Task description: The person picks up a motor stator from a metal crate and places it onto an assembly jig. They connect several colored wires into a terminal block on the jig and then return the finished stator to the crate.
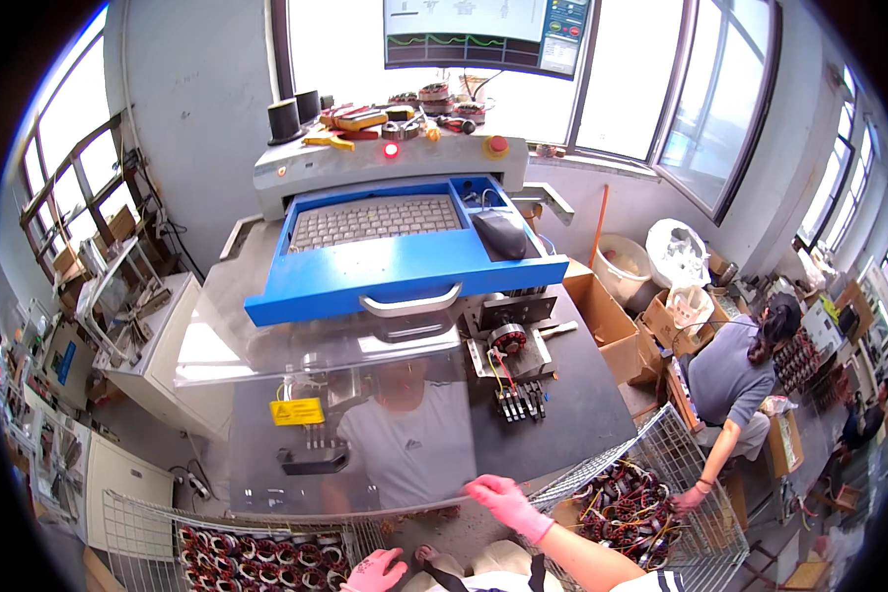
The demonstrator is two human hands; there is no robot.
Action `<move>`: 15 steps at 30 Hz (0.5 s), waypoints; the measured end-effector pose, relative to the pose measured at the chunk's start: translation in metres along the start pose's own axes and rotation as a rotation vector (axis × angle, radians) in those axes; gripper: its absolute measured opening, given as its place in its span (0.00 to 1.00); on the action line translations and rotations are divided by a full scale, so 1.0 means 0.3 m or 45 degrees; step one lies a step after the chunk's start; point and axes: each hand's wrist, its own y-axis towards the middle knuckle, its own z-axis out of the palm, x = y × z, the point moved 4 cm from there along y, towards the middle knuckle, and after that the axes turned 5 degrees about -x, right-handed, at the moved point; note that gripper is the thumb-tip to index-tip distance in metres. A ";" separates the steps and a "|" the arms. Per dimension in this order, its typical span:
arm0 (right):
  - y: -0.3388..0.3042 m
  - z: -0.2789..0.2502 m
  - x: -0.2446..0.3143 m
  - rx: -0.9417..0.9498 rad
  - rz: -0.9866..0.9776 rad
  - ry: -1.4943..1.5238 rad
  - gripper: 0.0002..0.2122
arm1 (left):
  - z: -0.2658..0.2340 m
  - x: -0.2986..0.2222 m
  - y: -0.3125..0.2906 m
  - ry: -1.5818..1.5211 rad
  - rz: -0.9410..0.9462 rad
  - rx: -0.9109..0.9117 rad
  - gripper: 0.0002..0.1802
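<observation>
Two wire baskets (138, 528) flank the person's lap: the left holds rows of wound stators (266, 564), the right a tangled heap, where one co-worker's hand (693, 496) reaches in. One transparent cover (434, 464) overhangs the black table (597, 414). One blue drawer (365, 266) carries one keyboard (375, 225) and one mouse (501, 235). Both hands wear pink gloves: the right hand (503, 501) extends forward, fingertips at the cover's near corner, grip unclear; the left hand (375, 572), loosely curled and open, is beside the left basket. One stator (509, 338) sits in the table's right fixture (538, 357).
</observation>
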 end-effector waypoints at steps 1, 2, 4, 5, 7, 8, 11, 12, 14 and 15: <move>-0.011 -0.072 -0.021 -0.046 -0.020 -0.025 0.13 | 0.004 -0.012 -0.001 -0.027 -0.057 0.015 0.28; -0.024 -0.146 -0.036 -0.089 -0.042 -0.052 0.12 | 0.026 0.005 0.005 -0.012 -0.035 0.015 0.28; -0.061 -0.279 -0.061 -0.300 -0.077 0.020 0.11 | 0.022 -0.039 -0.005 0.026 -0.124 0.032 0.28; -0.069 -0.352 -0.089 -0.387 -0.098 0.006 0.13 | 0.067 0.027 0.004 0.040 0.010 -0.077 0.28; -0.075 -0.495 -0.162 -0.555 -0.185 -0.001 0.17 | 0.088 0.025 -0.009 0.021 -0.093 -0.138 0.26; -0.075 -0.575 -0.184 -0.650 -0.262 0.000 0.20 | 0.118 0.054 0.002 0.021 -0.050 -0.212 0.25; -0.085 -0.790 -0.280 -0.955 -0.192 0.195 0.20 | 0.141 -0.020 0.030 -0.037 -0.169 -0.271 0.25; -0.073 -0.848 -0.295 -1.044 -0.165 0.251 0.20 | 0.147 -0.033 0.036 -0.044 -0.167 -0.336 0.25; -0.044 -1.009 -0.403 -1.162 -0.237 0.421 0.21 | 0.135 -0.106 0.064 -0.071 -0.166 -0.443 0.25; -0.032 -1.041 -0.419 -1.223 -0.199 0.525 0.20 | 0.125 -0.128 0.060 -0.070 -0.166 -0.545 0.25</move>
